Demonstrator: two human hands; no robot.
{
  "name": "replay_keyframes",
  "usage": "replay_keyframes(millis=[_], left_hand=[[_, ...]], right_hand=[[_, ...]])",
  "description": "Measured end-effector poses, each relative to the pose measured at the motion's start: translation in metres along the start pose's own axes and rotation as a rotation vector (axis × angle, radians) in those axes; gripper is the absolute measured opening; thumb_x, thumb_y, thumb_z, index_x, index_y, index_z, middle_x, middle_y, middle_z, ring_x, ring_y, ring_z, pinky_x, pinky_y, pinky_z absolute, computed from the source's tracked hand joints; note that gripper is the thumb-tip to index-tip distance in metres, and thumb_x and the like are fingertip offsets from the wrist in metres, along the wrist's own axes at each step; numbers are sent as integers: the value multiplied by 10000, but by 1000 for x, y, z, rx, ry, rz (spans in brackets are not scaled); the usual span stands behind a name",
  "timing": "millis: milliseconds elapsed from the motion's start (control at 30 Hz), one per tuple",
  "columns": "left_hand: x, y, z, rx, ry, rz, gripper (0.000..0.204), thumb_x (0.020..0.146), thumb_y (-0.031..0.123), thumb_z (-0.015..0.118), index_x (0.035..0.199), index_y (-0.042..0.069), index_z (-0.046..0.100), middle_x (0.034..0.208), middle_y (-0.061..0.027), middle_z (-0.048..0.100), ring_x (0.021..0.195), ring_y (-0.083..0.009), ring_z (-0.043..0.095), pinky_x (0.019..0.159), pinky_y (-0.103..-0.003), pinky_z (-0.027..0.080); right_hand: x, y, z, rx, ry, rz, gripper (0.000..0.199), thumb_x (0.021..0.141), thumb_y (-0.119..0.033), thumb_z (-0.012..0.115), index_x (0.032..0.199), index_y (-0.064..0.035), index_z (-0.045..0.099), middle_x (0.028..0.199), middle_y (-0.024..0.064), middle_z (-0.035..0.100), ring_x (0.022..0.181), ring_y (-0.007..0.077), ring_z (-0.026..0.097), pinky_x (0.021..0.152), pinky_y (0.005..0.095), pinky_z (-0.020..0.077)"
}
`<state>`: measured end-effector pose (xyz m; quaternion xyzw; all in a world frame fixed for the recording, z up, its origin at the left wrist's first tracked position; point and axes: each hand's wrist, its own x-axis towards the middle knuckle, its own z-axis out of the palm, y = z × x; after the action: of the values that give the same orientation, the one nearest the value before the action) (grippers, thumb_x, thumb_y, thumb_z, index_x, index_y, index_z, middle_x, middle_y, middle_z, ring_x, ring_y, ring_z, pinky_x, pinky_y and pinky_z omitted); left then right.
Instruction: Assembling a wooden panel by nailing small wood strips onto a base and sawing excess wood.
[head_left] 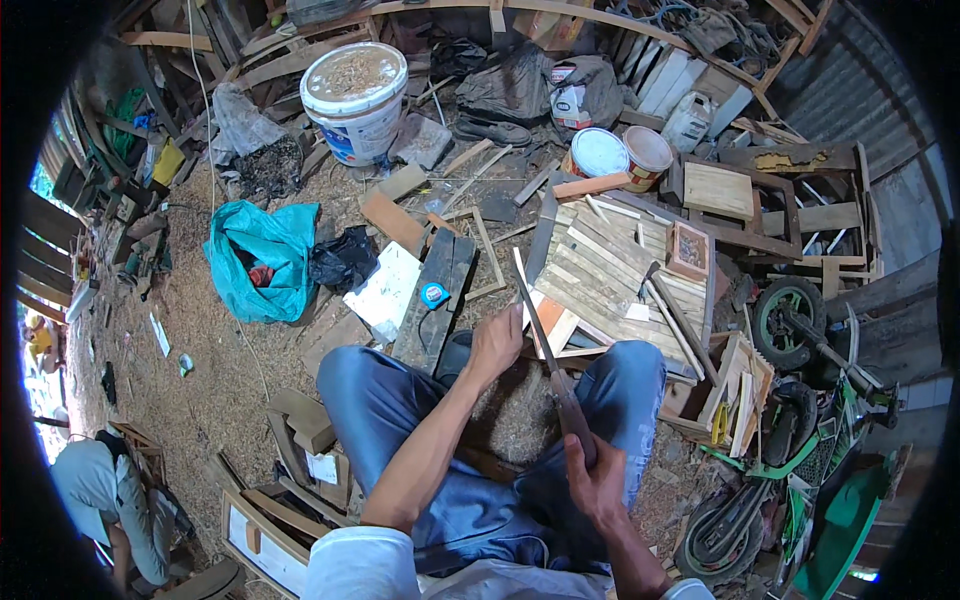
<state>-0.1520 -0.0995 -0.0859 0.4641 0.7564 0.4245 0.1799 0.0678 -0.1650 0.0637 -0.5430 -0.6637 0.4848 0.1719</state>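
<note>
My right hand (597, 480) is closed round the brown handle of a long, narrow-bladed knife (542, 332). Its dark blade points up and away, slanting slightly left between my knees. My left hand (497, 342) is closed on a thin pale wood strip (518, 264) whose far end shows beside the blade tip. The blade lies close along the strip; whether they touch, I cannot tell. Beyond my knees stands a low worktop of wooden slats (590, 250), with a hammer (648, 280) and a small wooden box (688, 250) on it.
A dark plank (437, 300) with a blue tape measure (434, 295) lies ahead of my left knee. Farther left are a teal sack (262, 225) and a large white bucket (355, 130). A small green motorbike (800, 450) stands right. Another person (115, 500) bends at lower left.
</note>
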Motion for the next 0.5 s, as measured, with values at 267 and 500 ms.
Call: replay_keyframes(millis=[267,500], left_hand=[[-1,-1,0,19,-69,-48,384,1026,296,355,923,21,602,722,-282,624,711,-483,616,680,-565,482],[2,7,-1,21,-31,-22,466,1025,324,352,854,-20,616,753,-319,596,736,-506,595,687,-571,456]], right_hand=[[82,-3,51,-41,59,-273,354,944,-266,597,748,29,593,589,221,547,507,328,590,525,423,445],[-15,15,12,-75,28,-50,315,943,-224,602,804,57,640,532,168,508,545,130,606,496,358,436]])
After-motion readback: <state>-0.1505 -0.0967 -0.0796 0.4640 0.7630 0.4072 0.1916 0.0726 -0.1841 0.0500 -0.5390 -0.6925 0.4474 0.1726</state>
